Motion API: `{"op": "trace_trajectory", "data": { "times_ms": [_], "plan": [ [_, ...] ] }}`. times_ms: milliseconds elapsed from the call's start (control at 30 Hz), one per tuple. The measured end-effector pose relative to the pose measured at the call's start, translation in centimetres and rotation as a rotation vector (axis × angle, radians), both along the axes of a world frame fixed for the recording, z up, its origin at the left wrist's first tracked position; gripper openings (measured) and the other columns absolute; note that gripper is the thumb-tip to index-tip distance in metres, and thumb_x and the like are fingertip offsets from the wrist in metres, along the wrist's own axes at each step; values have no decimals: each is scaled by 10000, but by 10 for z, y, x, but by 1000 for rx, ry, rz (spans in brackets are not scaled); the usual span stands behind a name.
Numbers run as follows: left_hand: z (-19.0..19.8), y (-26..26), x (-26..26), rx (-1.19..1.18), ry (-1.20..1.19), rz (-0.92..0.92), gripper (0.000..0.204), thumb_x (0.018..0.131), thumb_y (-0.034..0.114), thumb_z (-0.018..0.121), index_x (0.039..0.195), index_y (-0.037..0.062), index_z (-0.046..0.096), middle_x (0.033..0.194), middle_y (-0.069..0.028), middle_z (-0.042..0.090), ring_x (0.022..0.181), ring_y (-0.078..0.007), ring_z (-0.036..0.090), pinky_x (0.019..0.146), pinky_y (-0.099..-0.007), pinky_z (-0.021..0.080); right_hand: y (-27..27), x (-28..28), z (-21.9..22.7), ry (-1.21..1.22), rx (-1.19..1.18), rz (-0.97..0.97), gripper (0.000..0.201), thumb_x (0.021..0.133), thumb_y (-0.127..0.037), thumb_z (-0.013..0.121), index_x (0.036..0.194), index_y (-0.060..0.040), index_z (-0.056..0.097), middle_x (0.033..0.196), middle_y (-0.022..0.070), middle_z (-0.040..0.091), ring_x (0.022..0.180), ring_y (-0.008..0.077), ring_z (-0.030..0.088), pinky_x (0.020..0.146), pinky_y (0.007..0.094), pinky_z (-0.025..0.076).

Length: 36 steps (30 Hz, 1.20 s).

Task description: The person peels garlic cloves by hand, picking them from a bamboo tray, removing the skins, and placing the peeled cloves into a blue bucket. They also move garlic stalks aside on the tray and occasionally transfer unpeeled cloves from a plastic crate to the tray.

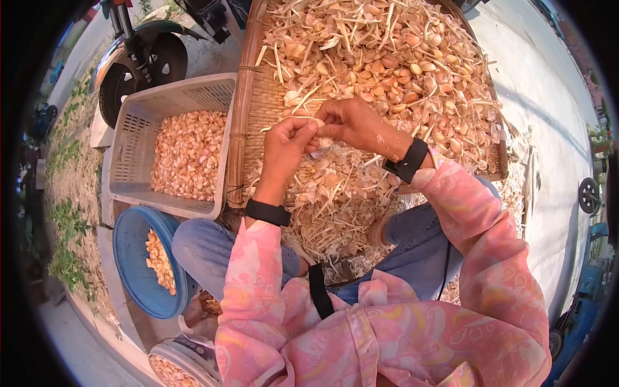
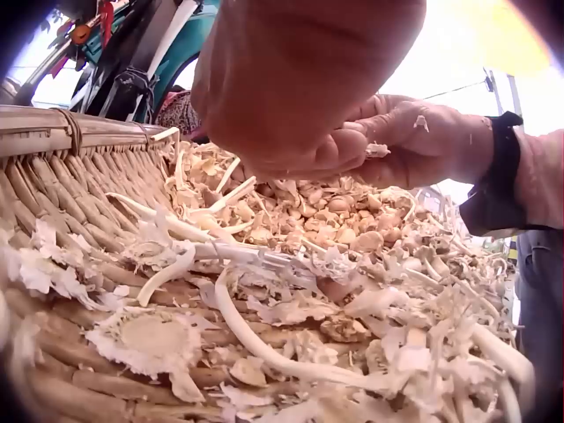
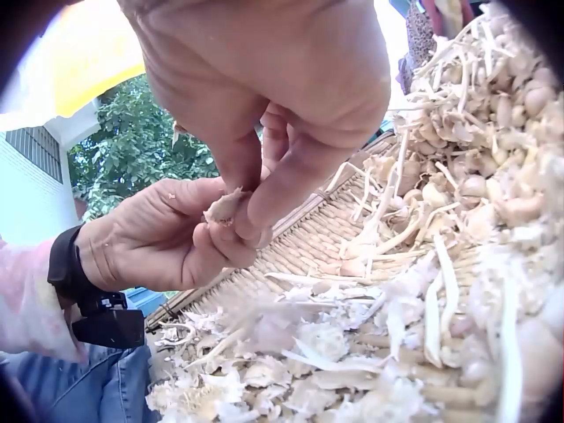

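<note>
Both hands meet over a woven tray point(image 1: 274, 97). The left hand point(image 1: 287, 145) and the right hand point(image 1: 361, 126) pinch a small garlic clove point(image 3: 226, 207) between thumbs and fingertips. Pale papery skin shows on the clove in the right wrist view, and fingers hide much of it. From the left wrist view, the back of the left hand point(image 2: 300, 88) blocks most of the grip. Right behind the hands lies a heap of loose garlic cloves point(image 1: 412, 68) mixed with dry stalks. Shed skins point(image 3: 326, 352) and stalk pieces cover the tray's near side.
Left of the tray stands a grey plastic crate point(image 1: 132, 151) holding many unpeeled cloves. A blue bucket point(image 1: 132, 258) with paler cloves is nearer, and a white tub point(image 1: 167, 351) with cloves sits at bottom left. A wheel point(image 1: 145, 68) is behind the crate. Skins litter the ground between the person's legs.
</note>
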<state>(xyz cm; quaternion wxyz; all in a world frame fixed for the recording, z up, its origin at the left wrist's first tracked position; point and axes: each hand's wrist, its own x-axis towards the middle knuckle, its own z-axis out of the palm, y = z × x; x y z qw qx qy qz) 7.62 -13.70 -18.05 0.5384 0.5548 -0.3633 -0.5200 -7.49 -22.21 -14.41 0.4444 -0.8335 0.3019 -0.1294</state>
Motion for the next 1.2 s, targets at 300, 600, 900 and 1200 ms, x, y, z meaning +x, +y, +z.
{"op": "trace_trajectory", "data": {
  "times_ms": [300, 600, 900, 1200],
  "plan": [
    [16, 19, -14, -5, 188, -29, 157, 893, 190, 567, 880, 35, 578, 709, 5, 593, 572, -37, 520, 515, -150, 409, 9, -22, -7, -263, 195, 94, 164, 854, -128, 624, 969, -16, 588, 782, -14, 591, 720, 48, 526, 631, 207, 435],
    [16, 27, -19, 160, 357, 125, 142, 926, 137, 482, 939, 17, 557, 710, 9, 524, 538, -43, 444, 449, -148, 360, 14, -17, -3, -322, 388, 208, 168, 854, -144, 627, 969, -33, 575, 810, -13, 600, 729, 51, 562, 637, 214, 460],
    [30, 36, -19, 166, 474, 226, 154, 930, 135, 464, 964, 13, 551, 746, -10, 537, 618, -77, 525, 526, -178, 451, 19, -8, -21, -500, 685, -55, 167, 841, -141, 634, 951, -65, 535, 833, 11, 619, 721, 81, 606, 627, 218, 485],
    [2, 34, -32, -210, -253, 224, 230, 926, 183, 509, 750, 36, 496, 634, 28, 465, 555, -41, 380, 473, -206, 327, 20, -5, -30, -475, 727, -92, 136, 846, -125, 623, 929, -58, 537, 811, -12, 579, 695, 59, 562, 625, 212, 478]
  ]
}}
